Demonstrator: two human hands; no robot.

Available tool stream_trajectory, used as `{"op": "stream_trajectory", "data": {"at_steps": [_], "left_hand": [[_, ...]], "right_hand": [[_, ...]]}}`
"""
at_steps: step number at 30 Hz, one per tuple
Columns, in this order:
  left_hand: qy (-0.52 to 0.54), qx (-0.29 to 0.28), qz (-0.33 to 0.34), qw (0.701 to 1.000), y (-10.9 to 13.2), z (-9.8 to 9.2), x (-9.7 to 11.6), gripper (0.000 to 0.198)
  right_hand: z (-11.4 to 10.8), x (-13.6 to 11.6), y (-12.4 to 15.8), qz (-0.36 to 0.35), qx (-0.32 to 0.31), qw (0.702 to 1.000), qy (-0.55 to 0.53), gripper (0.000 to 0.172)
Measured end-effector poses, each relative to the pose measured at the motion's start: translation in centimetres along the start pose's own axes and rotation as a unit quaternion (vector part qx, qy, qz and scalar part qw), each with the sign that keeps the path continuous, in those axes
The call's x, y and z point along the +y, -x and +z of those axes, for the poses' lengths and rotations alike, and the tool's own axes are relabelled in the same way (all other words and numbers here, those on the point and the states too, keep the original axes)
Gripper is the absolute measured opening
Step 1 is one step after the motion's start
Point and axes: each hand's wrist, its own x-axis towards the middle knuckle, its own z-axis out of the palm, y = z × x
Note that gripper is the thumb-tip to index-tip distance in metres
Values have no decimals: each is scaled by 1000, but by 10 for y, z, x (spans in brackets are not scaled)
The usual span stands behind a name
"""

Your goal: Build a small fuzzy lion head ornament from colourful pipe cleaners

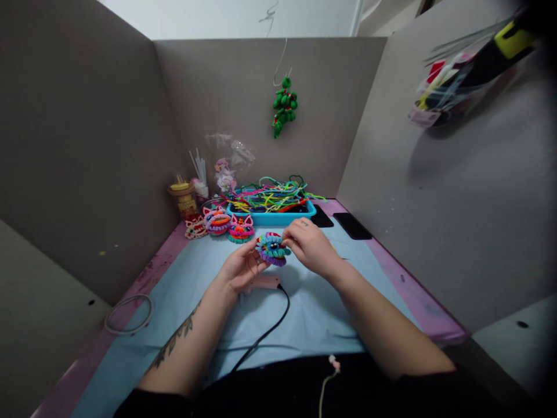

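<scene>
My left hand (243, 266) cradles a small multicoloured pipe-cleaner figure (272, 249) from the left and below. Turquoise, purple and red fuzzy loops make up its body, and a shiny dark eye shows on its front. At the figure's right edge, the thumb and forefinger of my right hand (304, 241) are pinched together against it. Any small piece between those fingertips is too small to make out. Under my left hand lies a pink glue gun (265, 283), partly hidden, its black cord (278, 322) curving towards me.
Behind the hands sits a blue tray (272, 219) heaped with pipe cleaners (270, 197). Several finished figures (241, 228) stand left of it, near a yellow-lidded cup (185, 197). A dark phone (352, 225) lies at right. Grey partitions (270, 64) enclose the table; a green ornament (285, 104) hangs behind.
</scene>
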Motion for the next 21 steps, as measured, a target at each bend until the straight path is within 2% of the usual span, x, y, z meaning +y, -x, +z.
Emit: {"op": "stream_trajectory", "data": {"at_steps": [8, 21], "left_hand": [[11, -30, -6, 999, -3, -5, 0, 22], [12, -15, -2, 1000, -2, -5, 0, 22]], "right_hand": [[0, 1, 0, -4, 2, 1000, 5, 9], [-1, 3, 1, -6, -1, 1000, 19, 9]]}}
